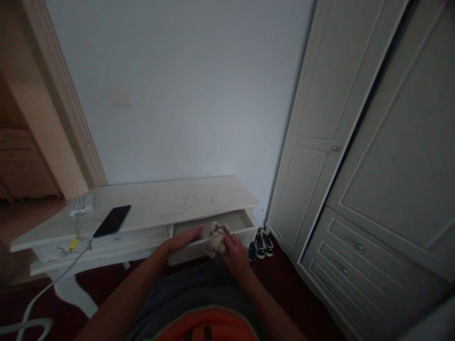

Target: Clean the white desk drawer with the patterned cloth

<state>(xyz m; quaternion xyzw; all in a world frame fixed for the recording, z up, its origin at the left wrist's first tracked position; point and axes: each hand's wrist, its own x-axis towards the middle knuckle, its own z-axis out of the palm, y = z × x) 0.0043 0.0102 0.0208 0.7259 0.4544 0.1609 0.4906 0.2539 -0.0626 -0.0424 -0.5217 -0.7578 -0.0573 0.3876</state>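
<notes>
A drawer is pulled out of the right part of a low white table. My left hand lies at the left part of the drawer's front panel, its fingers curled at the top edge. In my right hand is a crumpled, light cloth with brownish patches, bunched in the fingers over the drawer's front edge. The dim light blurs the fingertips of both hands. The visible drawer floor looks pale and bare.
A dark phone and a white power strip lie on the table's left end, with a white cable hanging down. Shoes stand on the dark red floor beside a white wardrobe at right. A pale wall rises behind.
</notes>
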